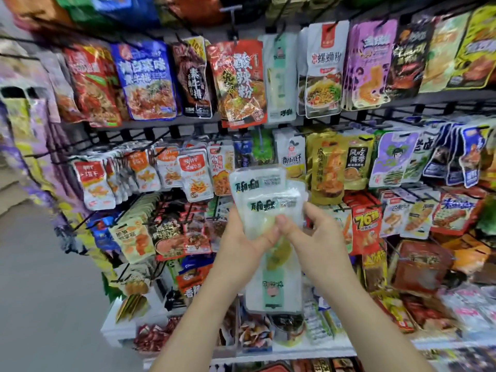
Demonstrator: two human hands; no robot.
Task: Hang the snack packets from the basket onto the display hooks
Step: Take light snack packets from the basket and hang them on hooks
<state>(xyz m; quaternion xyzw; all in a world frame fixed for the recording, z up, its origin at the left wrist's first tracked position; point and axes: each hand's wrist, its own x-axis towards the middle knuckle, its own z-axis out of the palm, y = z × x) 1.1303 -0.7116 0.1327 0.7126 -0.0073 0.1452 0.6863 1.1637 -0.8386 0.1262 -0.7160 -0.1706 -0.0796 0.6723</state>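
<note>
Held packets (264, 200): translucent white, black lettering, pale yellow-green contents. Large pack (237, 81): red, black and white characters. Pack (146, 79) at upper left: blue, white lettering. Pouch (326, 167): gold-yellow. Packet (366, 229): red, yellow "76". Floor (40, 277): plain grey.

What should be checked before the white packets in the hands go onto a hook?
1. Packets held securely: ok. The left hand and right hand both grip the white packets from below.
2. Only one packet ready to hang: not ok. At least two overlapping packets are held together.
3. Hang holes visible at the packets' tops: cannot tell, the picture is blurred.
4. Matching product on the rack: ok. A similar white and pale green packet hangs in the top row.
5. Free space on that hook: cannot tell.
6. Basket within reach: cannot tell, no basket is in view.
</note>
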